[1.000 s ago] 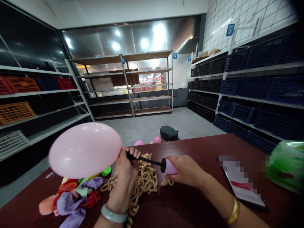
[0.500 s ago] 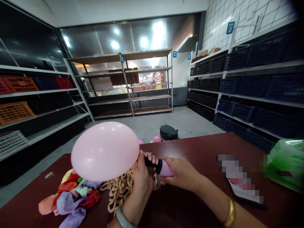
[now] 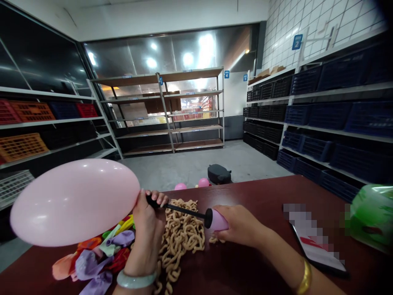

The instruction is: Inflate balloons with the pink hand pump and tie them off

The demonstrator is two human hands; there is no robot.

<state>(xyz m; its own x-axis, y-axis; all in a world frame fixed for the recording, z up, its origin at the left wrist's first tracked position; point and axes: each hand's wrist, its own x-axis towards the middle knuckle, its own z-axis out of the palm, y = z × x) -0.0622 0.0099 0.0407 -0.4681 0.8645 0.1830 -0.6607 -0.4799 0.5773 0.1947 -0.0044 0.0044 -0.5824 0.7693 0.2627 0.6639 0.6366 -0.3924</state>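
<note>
A large inflated pale pink balloon (image 3: 75, 200) sticks out to the left of my left hand (image 3: 150, 217). That hand is closed around the balloon's neck and the black end of a hand balloon pump (image 3: 220, 220). My right hand (image 3: 239, 224) grips the pump's pink barrel, fingers wrapped round it. Between the hands the black rod (image 3: 187, 210) is drawn out in plain sight. Below it lies a heap of beige, cord-like loops (image 3: 184, 235). Limp balloons in several colours (image 3: 92, 262) are piled beneath the inflated one, which partly hides them.
On the dark red table (image 3: 258, 262), a phone (image 3: 319, 246) with a blurred screen and a green plastic package (image 3: 373, 215) lie at right. Pink balloons (image 3: 203, 182) and a dark grey object (image 3: 219, 173) are on the floor beyond. Shelves with crates (image 3: 325, 114) line the sides.
My left hand has moved left with the balloon, away from my right hand. The pump's rod now shows between them, and more of the beige loops are uncovered.
</note>
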